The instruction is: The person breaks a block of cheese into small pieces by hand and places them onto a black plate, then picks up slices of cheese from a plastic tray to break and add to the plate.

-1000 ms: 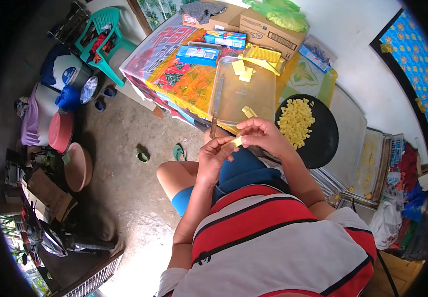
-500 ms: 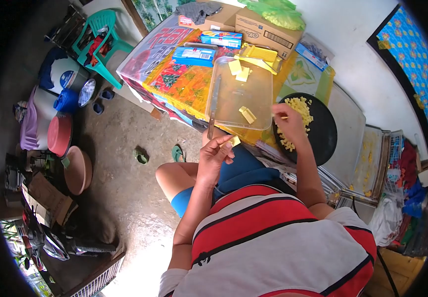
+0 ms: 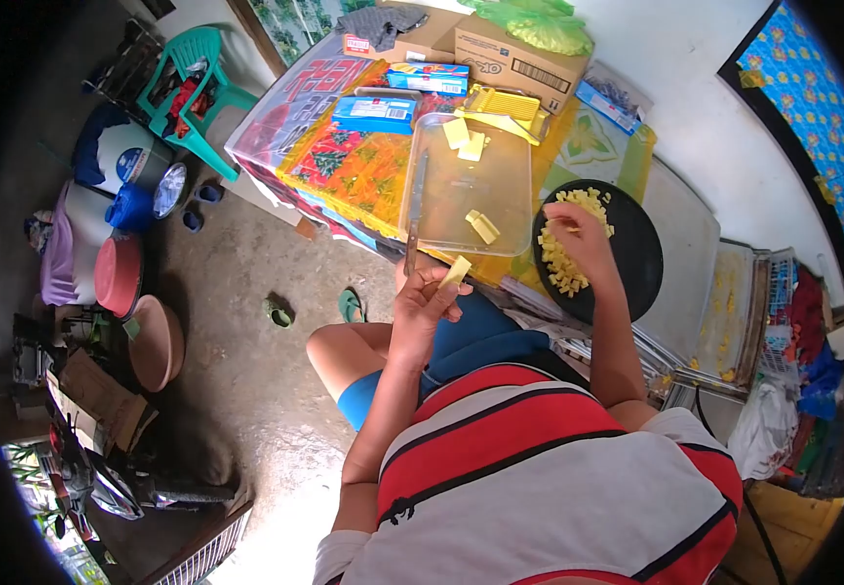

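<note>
My left hand is closed, pinching a pale yellow stick of cheese in front of the clear plastic tray. A knife lies along the tray's left side, its handle reaching down close to my left hand. On the tray are flat cheese slabs and a small bundle of cheese sticks. My right hand hovers over the black round pan, fingertips together; any piece between them is too small to make out. Many cheese cubes lie in the pan's left part.
Behind the tray are a yellow slotted slicer, blue boxes and a cardboard carton. A green chair and basins stand on the left. Slippers lie on the floor.
My right hand has shifted slightly up over the pan, fingers turned inward. The cheese stick in my left hand now shows more of its length. The whole view has tilted slightly.
</note>
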Demonstrator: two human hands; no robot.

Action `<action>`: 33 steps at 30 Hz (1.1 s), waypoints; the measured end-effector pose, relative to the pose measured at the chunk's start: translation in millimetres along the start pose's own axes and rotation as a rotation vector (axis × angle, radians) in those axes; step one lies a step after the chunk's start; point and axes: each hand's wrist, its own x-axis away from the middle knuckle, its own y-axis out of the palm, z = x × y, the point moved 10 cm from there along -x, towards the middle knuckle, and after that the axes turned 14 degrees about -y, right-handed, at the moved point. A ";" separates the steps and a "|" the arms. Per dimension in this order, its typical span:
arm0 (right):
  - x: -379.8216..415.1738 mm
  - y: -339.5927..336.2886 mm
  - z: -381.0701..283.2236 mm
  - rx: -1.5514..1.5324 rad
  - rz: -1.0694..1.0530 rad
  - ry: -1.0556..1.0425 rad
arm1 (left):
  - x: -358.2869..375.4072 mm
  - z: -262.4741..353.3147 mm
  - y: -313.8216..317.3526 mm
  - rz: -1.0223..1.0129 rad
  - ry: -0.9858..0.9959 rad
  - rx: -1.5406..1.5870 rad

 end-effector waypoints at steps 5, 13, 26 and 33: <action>15.2 102.2 -60.8 -0.561 -0.306 0.179 | -0.5 -0.5 0.4 -0.005 -0.002 -0.022; 22.1 125.3 -69.0 -0.740 -0.345 0.226 | 3.6 2.3 -1.2 -0.030 0.015 0.020; 18.4 86.9 -56.4 -0.685 -0.203 0.281 | 0.1 -1.0 0.2 -0.010 0.005 0.033; 27.8 121.3 -73.3 -0.700 -0.265 0.237 | -0.5 -0.8 4.1 -0.036 0.057 0.084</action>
